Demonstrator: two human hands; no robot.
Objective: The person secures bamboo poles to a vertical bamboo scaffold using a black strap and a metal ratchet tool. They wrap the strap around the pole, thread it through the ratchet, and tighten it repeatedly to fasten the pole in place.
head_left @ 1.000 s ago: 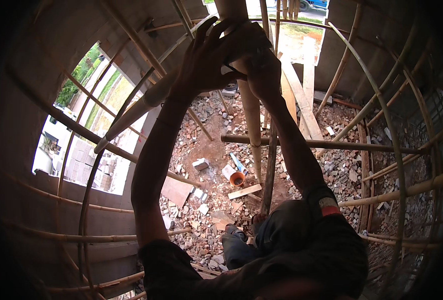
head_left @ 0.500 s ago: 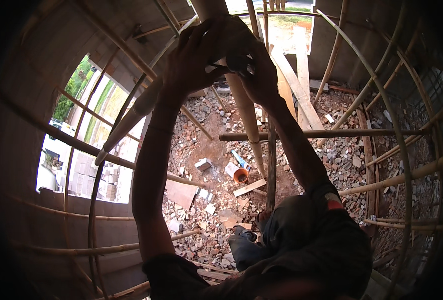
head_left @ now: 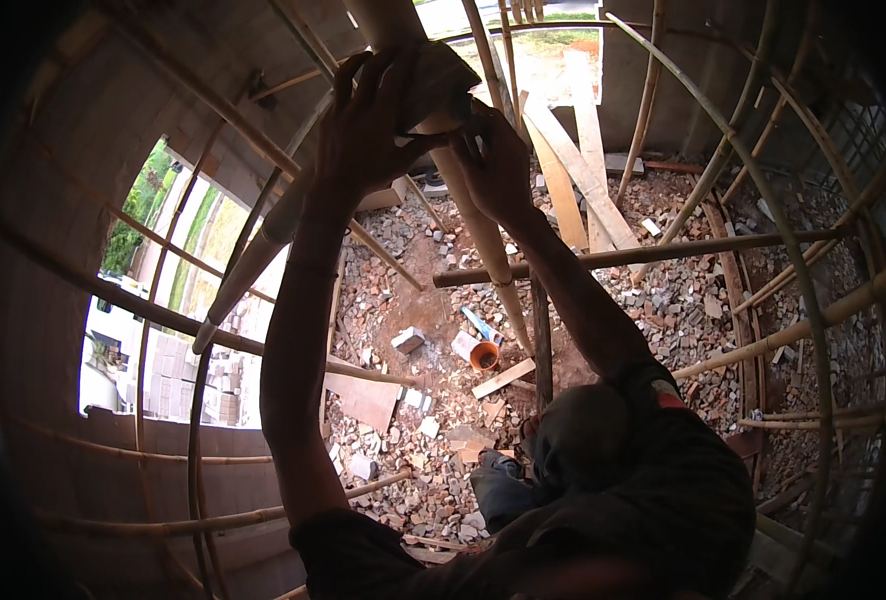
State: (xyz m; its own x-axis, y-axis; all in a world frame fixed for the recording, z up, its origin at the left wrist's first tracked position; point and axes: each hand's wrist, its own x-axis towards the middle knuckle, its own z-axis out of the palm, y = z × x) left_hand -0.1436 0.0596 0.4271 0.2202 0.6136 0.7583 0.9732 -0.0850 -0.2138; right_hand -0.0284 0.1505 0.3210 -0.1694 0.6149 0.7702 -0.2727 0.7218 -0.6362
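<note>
- Both hands have shifted left in the view, along with the thick pole, and more of the dark piece at the pole's far end now shows; some of this is the head turning.
- Left hand [head_left: 358, 135] appears to grasp the dark piece [head_left: 445, 80], fingers curled at its left side and thumb reaching right.
- Right hand [head_left: 500, 170] is bent near the piece's lower right edge; whether its fingers clasp anything, I cannot tell.
- Dark piece sits against the thick pole [head_left: 478, 215], which slants from the far end toward the rubble [head_left: 403, 240].
- Already up: the thick pole, a cross pole [head_left: 703, 249] on the right and another pole [head_left: 253, 265] on the left.
- Handling at the dark piece looks unfinished, I judge, since both hands are up there; no fastening is visible, and what remains is unclear.
- Orange bucket [head_left: 484, 355] stands on the rubble, well apart from the hands.
</note>
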